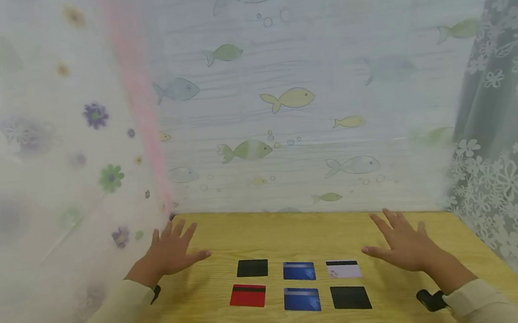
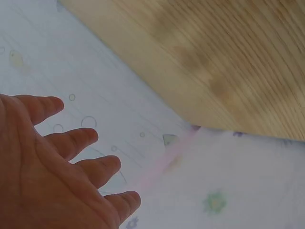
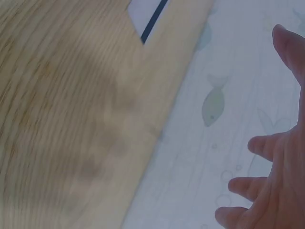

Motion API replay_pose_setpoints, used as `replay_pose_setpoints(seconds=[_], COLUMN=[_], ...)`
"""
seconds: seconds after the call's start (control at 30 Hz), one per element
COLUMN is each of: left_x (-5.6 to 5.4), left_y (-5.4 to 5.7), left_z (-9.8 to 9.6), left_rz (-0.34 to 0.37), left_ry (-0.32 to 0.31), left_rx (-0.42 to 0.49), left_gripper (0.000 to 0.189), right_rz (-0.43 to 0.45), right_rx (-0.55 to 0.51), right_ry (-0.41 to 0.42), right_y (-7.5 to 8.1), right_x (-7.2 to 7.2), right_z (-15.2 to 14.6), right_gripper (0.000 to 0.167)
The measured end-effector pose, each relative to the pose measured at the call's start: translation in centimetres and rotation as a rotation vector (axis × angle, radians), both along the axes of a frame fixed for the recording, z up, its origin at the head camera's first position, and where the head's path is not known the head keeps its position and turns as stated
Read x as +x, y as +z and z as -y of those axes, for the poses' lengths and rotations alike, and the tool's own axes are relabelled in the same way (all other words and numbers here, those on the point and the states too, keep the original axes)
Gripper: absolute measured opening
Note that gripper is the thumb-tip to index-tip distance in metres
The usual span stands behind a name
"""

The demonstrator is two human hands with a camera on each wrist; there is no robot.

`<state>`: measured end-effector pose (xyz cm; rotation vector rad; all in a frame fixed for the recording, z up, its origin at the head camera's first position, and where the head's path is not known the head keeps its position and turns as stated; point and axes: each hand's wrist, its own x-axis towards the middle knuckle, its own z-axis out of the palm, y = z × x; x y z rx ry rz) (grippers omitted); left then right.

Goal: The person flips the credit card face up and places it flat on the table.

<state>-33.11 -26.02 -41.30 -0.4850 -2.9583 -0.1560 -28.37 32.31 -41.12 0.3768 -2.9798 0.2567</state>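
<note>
Several cards lie flat in two rows on a wooden table (image 1: 209,322). The far row has a black card (image 1: 252,268), a blue card (image 1: 299,271) and a white card (image 1: 344,270) with a dark stripe. Nearer are a red card (image 1: 248,295), another blue card (image 1: 302,299) and a second black card (image 1: 350,297). My left hand (image 1: 169,253) is spread left of the cards and holds nothing. To their right, my right hand (image 1: 405,243) is spread too, its thumb nearest the white card. A corner of that white card (image 3: 147,18) shows in the right wrist view.
A curtain printed with fish (image 1: 288,99) hangs behind the table's far edge. Flowered sheeting (image 1: 54,176) stands along the left side, and a lace-patterned sheer curtain (image 1: 509,184) along the right. A black strap (image 1: 431,301) sits at the right wrist.
</note>
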Motion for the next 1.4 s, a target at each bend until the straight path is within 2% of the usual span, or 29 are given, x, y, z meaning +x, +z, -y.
replay_pose_setpoints(seconds=[0.1,0.3,0.5,0.67,0.77,0.9,1.0,1.23,1.4], left_x=[-0.4,-0.7,-1.6,-2.1,-2.4,-2.6,-2.6,-2.5,-2.5], left_y=[-0.4,-1.0,-1.6,-2.1,-2.7,-3.4,-3.6,-3.9,-4.4], left_z=[-0.5,-1.5,-2.5,-3.5,-3.9,-4.5,-5.0,-5.9,-6.2], left_rz=[0.012,0.037,0.063,0.099,0.098,0.085,0.100,0.166,0.187], left_ry=[-0.006,-0.050,-0.055,-0.078,-0.105,-0.141,-0.148,-0.100,-0.069], left_rx=[-0.005,0.044,0.055,0.127,0.175,0.277,0.347,0.500,0.564], left_gripper=[0.101,0.100,0.101,0.100,0.096,0.088,0.083,0.071,0.068], right_rz=[-0.008,-0.013,-0.008,-0.009,0.000,0.021,0.031,0.029,0.057], right_rx=[-0.002,-0.015,-0.041,-0.063,-0.069,-0.076,-0.088,-0.168,-0.268], right_ry=[0.015,0.035,0.055,0.075,0.092,0.118,0.140,0.212,0.231], right_y=[0.0,-0.2,-0.5,-0.8,-1.0,-0.9,-1.0,-1.9,-2.4], right_x=[-0.4,-1.0,-1.8,-2.3,-2.6,-3.0,-3.4,-4.0,-4.2], right_z=[0.8,2.3,3.5,4.9,5.9,7.6,8.7,10.7,12.3], right_gripper=[0.099,0.099,0.099,0.098,0.095,0.090,0.087,0.078,0.069])
